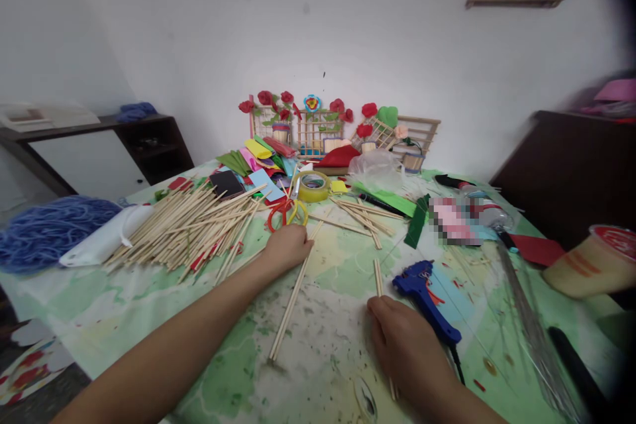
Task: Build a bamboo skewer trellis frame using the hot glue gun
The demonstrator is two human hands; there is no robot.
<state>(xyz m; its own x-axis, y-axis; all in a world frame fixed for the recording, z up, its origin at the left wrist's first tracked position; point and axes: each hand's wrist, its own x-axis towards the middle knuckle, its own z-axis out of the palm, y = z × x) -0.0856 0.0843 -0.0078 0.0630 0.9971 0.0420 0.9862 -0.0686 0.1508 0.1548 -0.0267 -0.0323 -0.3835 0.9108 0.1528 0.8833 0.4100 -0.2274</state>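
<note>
My left hand (287, 247) is closed on a few thin wooden sticks (289, 305) that slant down toward the table's front, their lower ends near the green and white tablecloth (318, 324). Lower right, my right hand (402, 338) is closed around another few sticks (378, 277), which point away from me and show above and below the fingers. A blue glue gun (427, 298) lies just right of my right hand. Red and yellow scissors (287, 213) rest right behind my left hand. A large pile of sticks (183, 228) spreads to its left.
Blue yarn (54, 228) and a white object (104, 236) lie at the left. Clear tape (313, 187), coloured paper (258, 152) and stick frames with paper flowers (313, 126) stand or lie toward the wall. A cup (591, 262) and wires (534, 331) are at the right.
</note>
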